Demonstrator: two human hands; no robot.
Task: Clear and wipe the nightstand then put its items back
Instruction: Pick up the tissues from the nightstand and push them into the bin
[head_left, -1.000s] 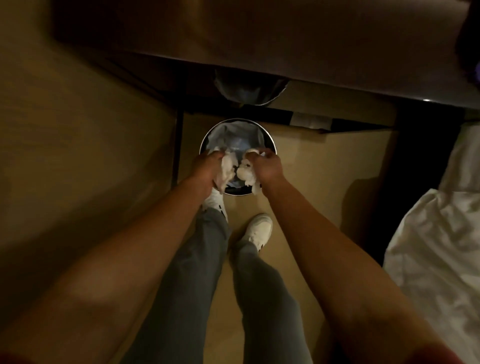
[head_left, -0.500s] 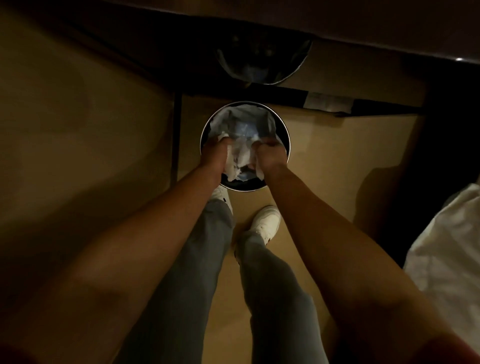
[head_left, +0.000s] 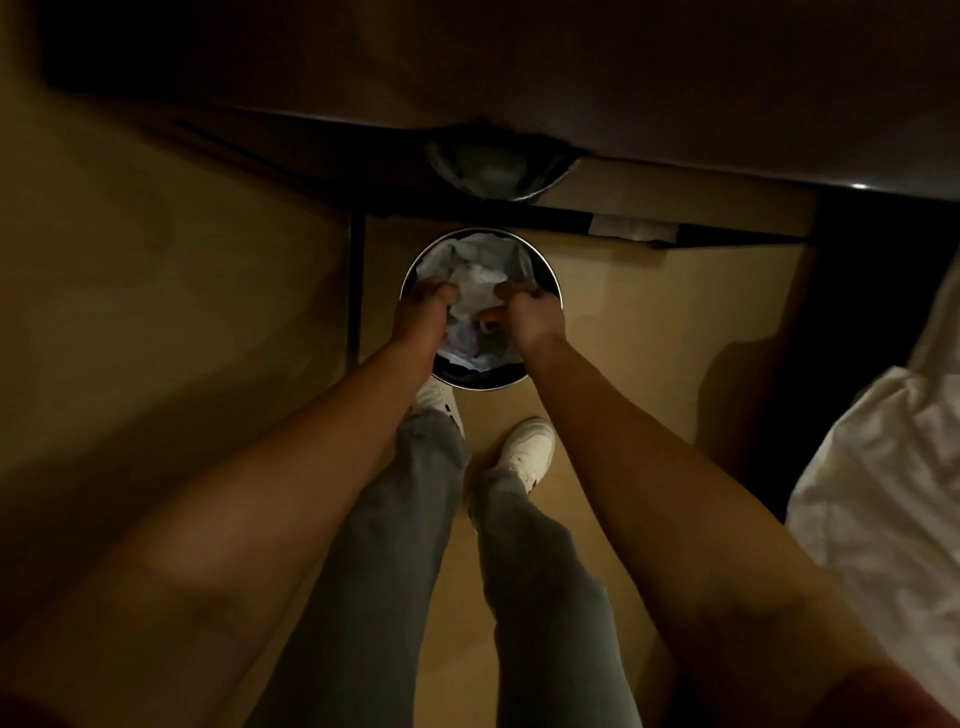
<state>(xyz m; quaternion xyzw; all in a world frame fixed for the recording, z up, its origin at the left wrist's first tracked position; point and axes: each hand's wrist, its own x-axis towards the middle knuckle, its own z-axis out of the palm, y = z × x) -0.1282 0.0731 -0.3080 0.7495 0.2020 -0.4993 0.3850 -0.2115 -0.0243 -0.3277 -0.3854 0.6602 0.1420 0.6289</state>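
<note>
A round metal trash bin (head_left: 545, 270) with a pale liner stands on the floor in front of my feet. Crumpled white tissue (head_left: 475, 291) lies inside it, between my two hands. My left hand (head_left: 423, 312) hangs over the bin's left side with its fingers pointing down beside the tissue, gripping nothing. My right hand (head_left: 532, 319) is over the right side, with curled fingers and thumb against the tissue's edge. The dim light hides whether it still pinches the tissue. The nightstand top is not in view.
A dark furniture edge (head_left: 675, 130) runs across the top, with a second round bin (head_left: 498, 171) half under it. White bedding (head_left: 883, 493) fills the right side. A wooden panel (head_left: 156, 312) stands at the left. My legs and white shoes (head_left: 530, 447) are below the bin.
Both hands held white tissue wads above the bin a second ago. They have lowered into it, and the tissue now lies in the bin between them.
</note>
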